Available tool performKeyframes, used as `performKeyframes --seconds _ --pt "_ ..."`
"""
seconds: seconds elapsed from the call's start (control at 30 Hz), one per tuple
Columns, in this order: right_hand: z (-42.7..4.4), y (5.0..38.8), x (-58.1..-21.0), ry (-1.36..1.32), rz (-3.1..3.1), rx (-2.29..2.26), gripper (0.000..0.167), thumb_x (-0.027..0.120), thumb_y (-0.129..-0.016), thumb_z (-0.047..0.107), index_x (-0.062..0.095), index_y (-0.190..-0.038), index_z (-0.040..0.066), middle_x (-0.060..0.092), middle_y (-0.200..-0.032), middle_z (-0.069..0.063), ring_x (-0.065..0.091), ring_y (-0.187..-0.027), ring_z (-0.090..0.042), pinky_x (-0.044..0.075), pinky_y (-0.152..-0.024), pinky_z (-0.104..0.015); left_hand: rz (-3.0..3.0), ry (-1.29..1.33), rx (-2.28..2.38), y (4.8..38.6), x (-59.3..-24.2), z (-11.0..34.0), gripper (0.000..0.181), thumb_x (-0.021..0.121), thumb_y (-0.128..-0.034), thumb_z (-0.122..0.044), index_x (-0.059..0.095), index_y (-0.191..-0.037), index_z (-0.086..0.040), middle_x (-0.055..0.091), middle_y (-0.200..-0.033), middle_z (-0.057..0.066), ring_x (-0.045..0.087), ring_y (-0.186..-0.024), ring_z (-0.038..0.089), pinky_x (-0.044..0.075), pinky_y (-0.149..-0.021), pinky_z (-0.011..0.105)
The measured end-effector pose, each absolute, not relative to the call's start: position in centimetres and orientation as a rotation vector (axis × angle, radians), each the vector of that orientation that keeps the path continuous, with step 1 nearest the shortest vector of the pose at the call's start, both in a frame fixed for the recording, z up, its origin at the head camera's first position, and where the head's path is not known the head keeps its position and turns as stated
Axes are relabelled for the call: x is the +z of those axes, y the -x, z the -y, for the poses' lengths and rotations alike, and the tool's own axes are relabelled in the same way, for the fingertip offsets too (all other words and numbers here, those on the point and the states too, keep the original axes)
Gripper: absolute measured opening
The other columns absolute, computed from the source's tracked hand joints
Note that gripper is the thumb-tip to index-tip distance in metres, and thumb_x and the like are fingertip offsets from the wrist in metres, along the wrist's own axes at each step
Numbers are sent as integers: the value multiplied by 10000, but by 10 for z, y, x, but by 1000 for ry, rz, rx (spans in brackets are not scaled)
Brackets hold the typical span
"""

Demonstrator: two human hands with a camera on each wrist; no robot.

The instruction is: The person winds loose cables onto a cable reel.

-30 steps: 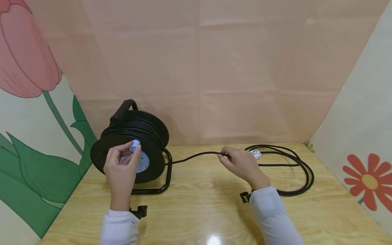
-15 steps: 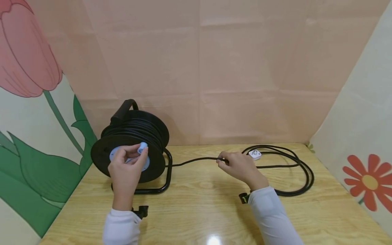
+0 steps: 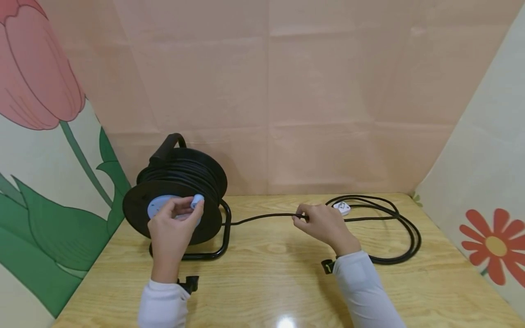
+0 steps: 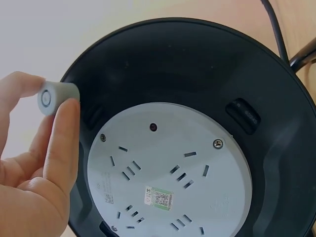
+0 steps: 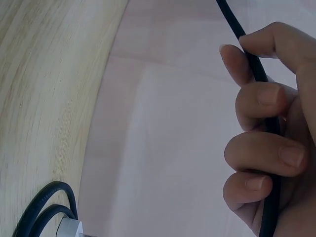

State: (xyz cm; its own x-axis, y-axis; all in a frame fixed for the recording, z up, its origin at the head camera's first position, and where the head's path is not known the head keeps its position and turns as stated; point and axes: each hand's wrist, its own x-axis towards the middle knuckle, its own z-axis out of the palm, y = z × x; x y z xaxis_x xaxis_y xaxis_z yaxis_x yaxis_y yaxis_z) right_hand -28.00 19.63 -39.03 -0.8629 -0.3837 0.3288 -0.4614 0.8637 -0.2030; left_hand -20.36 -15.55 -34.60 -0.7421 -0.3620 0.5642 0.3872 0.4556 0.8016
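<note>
A black cable reel (image 3: 137, 207) stands at the left of the head view, with black cable wound between its two round flanges. My left hand (image 3: 170, 232) pinches the small light-blue crank knob (image 3: 197, 201) on its front flange, thumb on one side and fingers on the other. Behind that hand lies the reel's round pale socket panel (image 4: 197, 133), large in the left wrist view. My right hand (image 3: 326, 228) grips the black cable (image 3: 262, 216) just above the table; the right wrist view shows several fingers curled round it. From there the cable runs left to the reel.
Loose loops of cable (image 3: 415, 241) lie at the table's right, beside a white plug (image 3: 342, 208). A black tube frame (image 3: 227, 232) supports the reel, and a carrying handle (image 3: 164, 149) rises above it. The wooden table (image 3: 266, 278) meets a pink backdrop (image 3: 320, 91) behind.
The crank knob and my left hand have moved right and slightly down across the reel's face, and the socket panel has turned. My right hand keeps its grip on the cable, nearly in place.
</note>
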Motion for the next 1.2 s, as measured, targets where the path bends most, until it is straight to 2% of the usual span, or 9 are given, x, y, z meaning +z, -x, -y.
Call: performKeyframes --seconds 0.1,0.37,0.7,1.0,1.2 --pt "-196 280 -390 -642 2758 398 161 657 -947 375 728 -952 231 524 -586 141 398 -450 -77 301 -416 -273 2046 -11 -1319 203 -346 155 343 804 -833 -459 755 -958 -144 730 -850 -42 687 -732 73 558 -631 183" --pt "-198 280 -390 -547 2743 300 339 680 -905 559 659 -760 253 447 -501 105 366 -434 -102 278 -393 -280 2167 -18 -1276 202 -345 155 357 792 -833 -493 762 -933 -152 727 -821 -55 679 -729 76 543 -607 199" --pt "-197 282 -393 -622 2740 355 139 676 -918 401 709 -864 277 521 -579 138 376 -446 -89 274 -407 -278 2296 -37 -1295 201 -344 155 390 792 -833 -498 764 -962 -131 733 -886 -29 686 -788 117 565 -658 262" --pt "-193 283 -397 -624 2717 326 189 683 -928 447 714 -870 270 507 -565 143 353 -429 -86 258 -395 -273 2380 -42 -1331 200 -342 155 372 802 -837 -460 762 -972 -115 732 -893 -6 692 -798 140 564 -661 295" --pt "-191 283 -397 -620 2731 298 282 652 -927 557 705 -849 290 469 -536 139 344 -423 -94 236 -390 -271 2428 -43 -1371 199 -344 155 410 797 -832 -489 759 -961 -101 733 -885 24 697 -790 150 559 -650 293"
